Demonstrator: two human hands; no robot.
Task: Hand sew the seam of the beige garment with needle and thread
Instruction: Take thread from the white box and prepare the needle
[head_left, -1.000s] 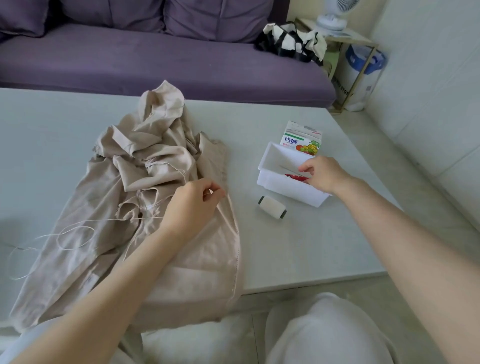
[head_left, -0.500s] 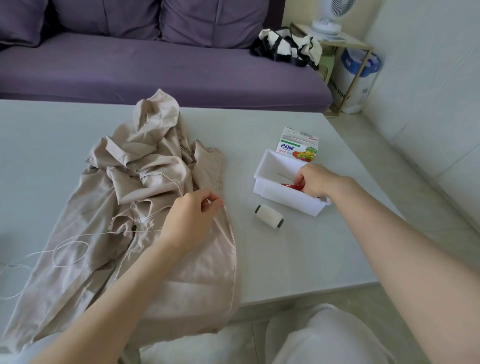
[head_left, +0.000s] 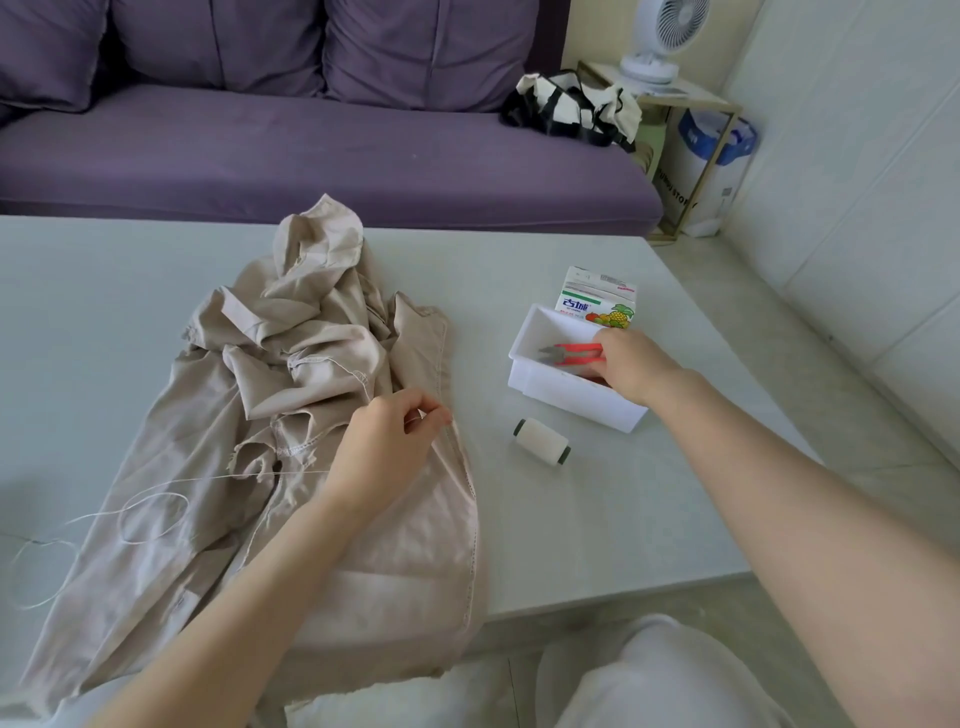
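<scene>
Head view: loose thread (head_left: 150, 512) is seen pinched by the left hand (head_left: 387, 447) on the beige garment (head_left: 311, 358), left of centre, unchanged; rightward, red snips (head_left: 570, 353) have now been raised within the white tray (head_left: 571, 401), gripped by the right hand (head_left: 631, 366).
</scene>
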